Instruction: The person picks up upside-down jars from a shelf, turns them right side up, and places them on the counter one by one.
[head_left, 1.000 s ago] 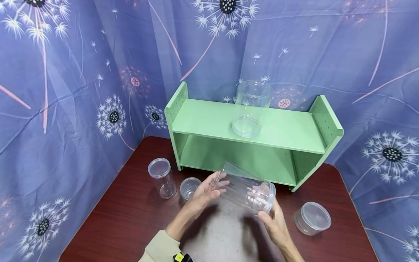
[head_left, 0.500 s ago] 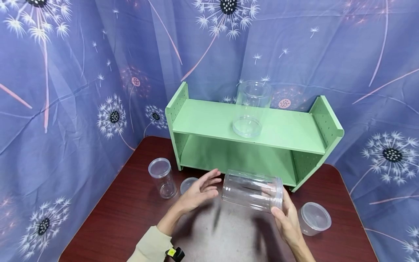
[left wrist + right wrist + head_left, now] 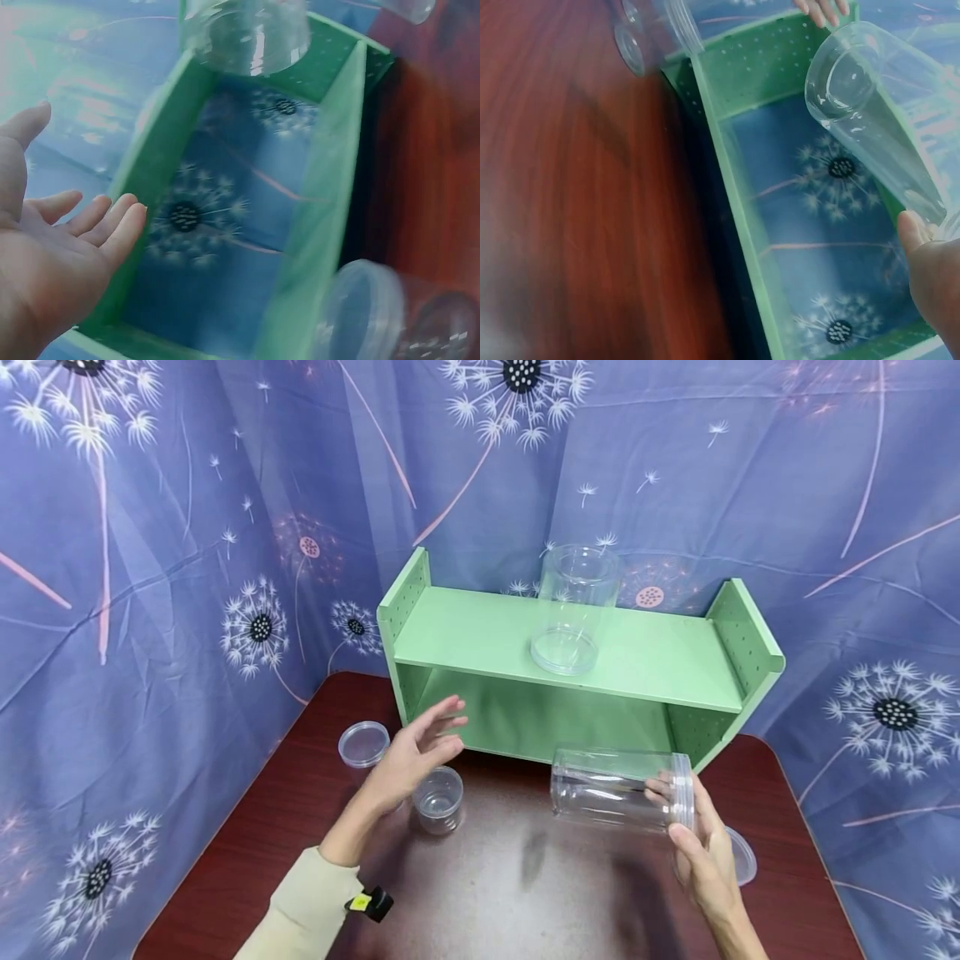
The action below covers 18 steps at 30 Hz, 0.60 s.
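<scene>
My right hand (image 3: pixel 708 860) grips a tall clear plastic jar (image 3: pixel 615 785) by its lidded end. The jar lies on its side in the air in front of the green shelf (image 3: pixel 480 622), its base pointing left. In the right wrist view, the thumb (image 3: pixel 913 232) presses near the lid of that jar (image 3: pixel 877 142). My left hand (image 3: pixel 408 764) holds nothing, its fingers extended and spread toward the shelf. Below it stands a small clear jar (image 3: pixel 437 806), and it partly hides a lidded jar (image 3: pixel 363 744). The left wrist view shows its palm (image 3: pixel 52 277) facing up.
Another large clear jar (image 3: pixel 566 652) stands on the upper shelf board. A low lidded jar (image 3: pixel 742 857) is mostly behind my right hand. Shelf and jars share a dark red table (image 3: pixel 247 877), with a blue dandelion-print curtain (image 3: pixel 187 610) behind.
My left hand has let go of the large jar and moved left and up. My right hand has carried the jar right, turning it from slanted to nearly level.
</scene>
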Tool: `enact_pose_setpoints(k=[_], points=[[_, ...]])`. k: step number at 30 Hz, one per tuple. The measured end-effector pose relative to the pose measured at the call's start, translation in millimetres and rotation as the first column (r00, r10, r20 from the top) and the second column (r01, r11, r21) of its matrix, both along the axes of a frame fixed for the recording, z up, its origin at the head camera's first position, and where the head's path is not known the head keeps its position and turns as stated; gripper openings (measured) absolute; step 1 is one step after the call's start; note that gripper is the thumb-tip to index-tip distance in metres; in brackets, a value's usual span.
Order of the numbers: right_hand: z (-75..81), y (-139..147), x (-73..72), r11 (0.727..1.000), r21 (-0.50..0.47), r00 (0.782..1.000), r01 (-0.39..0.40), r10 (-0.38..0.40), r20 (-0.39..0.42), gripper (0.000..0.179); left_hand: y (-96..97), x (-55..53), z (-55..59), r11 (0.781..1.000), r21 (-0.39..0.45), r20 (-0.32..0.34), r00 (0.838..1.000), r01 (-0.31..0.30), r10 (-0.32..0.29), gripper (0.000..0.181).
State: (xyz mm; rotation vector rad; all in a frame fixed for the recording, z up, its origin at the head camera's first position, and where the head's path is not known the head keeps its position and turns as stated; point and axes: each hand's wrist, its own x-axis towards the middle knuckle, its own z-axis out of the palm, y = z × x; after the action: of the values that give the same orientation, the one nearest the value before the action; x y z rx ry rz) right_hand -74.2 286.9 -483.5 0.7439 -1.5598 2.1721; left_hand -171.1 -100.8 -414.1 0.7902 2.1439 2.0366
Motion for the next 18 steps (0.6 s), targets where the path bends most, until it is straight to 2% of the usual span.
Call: enact_pose_setpoints(k=[5,9,14,18], points=[[8.7,12,0.0,1.0,-0.007,0.999,0.028,-0.028,-0.024,0.07,-12.5,-8.1,24.2,0.998,-0.017,-0.08,0.995,-0.06,0.059,0.063],[16.1,20,-0.2,0.999,-0.053,0.998,0.014,-0.017,-0.059,0.069,-23.2,-14.3,44.5,0.989,0.002,-0.118,0.982,-0.145,0.144,0.06],[24.8,31,-1.8,0.994,-0.108,0.993,-0.024,0.011,-0.12,0.066,-36.9,-23.1,67.3,0.958,0.056,-0.138,0.948,-0.282,0.287,0.058],[32.7,39,-1.4,0.991,-0.124,0.991,-0.046,0.03,-0.128,0.065,-46.5,-32.4,81.2,0.925,0.111,-0.18,0.908,-0.363,0.378,0.056]])
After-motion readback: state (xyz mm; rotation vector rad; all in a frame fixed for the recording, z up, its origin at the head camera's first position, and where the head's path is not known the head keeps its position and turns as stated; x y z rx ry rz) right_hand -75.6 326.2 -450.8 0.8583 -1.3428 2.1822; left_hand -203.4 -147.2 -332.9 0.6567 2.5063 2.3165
